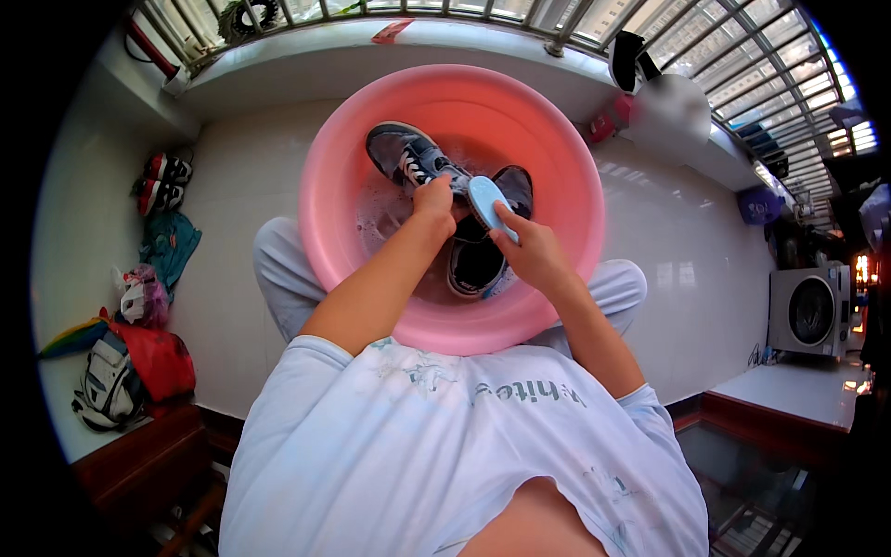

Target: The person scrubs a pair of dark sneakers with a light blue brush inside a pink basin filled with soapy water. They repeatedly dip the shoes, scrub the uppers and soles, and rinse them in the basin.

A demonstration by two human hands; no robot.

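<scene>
A large pink plastic basin [567,174] stands between my knees with sudsy water in it. My left hand [435,203] grips a dark grey lace-up shoe [404,150] near its heel end, above the water. In my right hand [530,244] is a light blue scrubbing brush [489,198], its back turned up and its bristle side close to the held shoe. Whether the bristles touch the shoe is hard to tell. A second dark shoe [480,264] lies in the water below both hands, partly covered by the brush and my right hand.
Pale tiles [654,209] surround the basin. Along the left wall are red-and-black shoes [163,182], a teal cloth [169,247], a red bag [156,362] and a backpack [108,383]. A washing machine [811,310] stands at right. Metal window bars [738,49] run along the far ledge.
</scene>
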